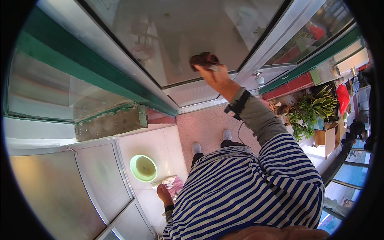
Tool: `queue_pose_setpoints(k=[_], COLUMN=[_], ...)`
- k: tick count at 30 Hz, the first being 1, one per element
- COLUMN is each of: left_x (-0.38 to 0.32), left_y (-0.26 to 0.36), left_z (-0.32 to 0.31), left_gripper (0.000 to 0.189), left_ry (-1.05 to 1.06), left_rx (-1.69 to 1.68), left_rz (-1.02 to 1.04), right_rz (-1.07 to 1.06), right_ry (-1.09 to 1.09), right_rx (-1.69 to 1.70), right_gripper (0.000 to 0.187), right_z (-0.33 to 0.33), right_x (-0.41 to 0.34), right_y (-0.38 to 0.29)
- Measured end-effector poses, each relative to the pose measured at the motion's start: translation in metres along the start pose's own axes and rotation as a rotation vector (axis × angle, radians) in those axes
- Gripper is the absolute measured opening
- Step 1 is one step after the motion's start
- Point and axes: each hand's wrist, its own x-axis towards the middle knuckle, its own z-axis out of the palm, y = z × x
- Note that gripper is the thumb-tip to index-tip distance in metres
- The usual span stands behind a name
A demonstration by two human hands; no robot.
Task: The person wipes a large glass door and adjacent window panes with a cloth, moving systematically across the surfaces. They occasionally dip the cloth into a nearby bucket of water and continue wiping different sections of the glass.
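My right hand (220, 79) grips a bunched dark brown cloth (202, 61) at the lower part of a glass pane (180, 27). The pane sits in a silver metal-framed door (271, 39) and reflects the surroundings. My left hand (163, 193) hangs low beside my striped shirt, its fingers curled. Just past it, a pink and white cloth (174, 186) shows over the tiled floor; whether the hand touches it, I cannot tell. Close by on the tiles stands a light green basin (133, 174) with murky liquid inside.
A pink mat (207, 123) lies under my feet. The door has a round knob (259, 79). Potted plants (312, 111) and an open cardboard box (331, 138) stand at right. Green frame beams (99, 72) and a metal-framed panel door (57, 180) are at left.
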Motion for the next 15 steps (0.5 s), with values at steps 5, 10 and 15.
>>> queue_pose_setpoints(k=[5, 10, 15], left_x=[-0.016, -0.038, -0.051], left_y=[0.031, 0.038, 0.028], left_z=[0.022, 0.026, 0.018], left_gripper=[0.022, 0.025, 0.027], left_ry=[-0.092, -0.155, -0.107], left_rx=[0.092, 0.185, 0.291], left_rz=[0.126, 0.166, 0.139], right_rz=[0.511, 0.639, 0.643], right_ry=[-0.376, -0.322, -0.469], right_rx=[-0.153, -0.094, 0.066], right_gripper=[0.028, 0.024, 0.024], right_z=[-0.033, -0.034, -0.002], right_x=[-0.097, -0.139, -0.162], right_y=[0.082, 0.115, 0.103])
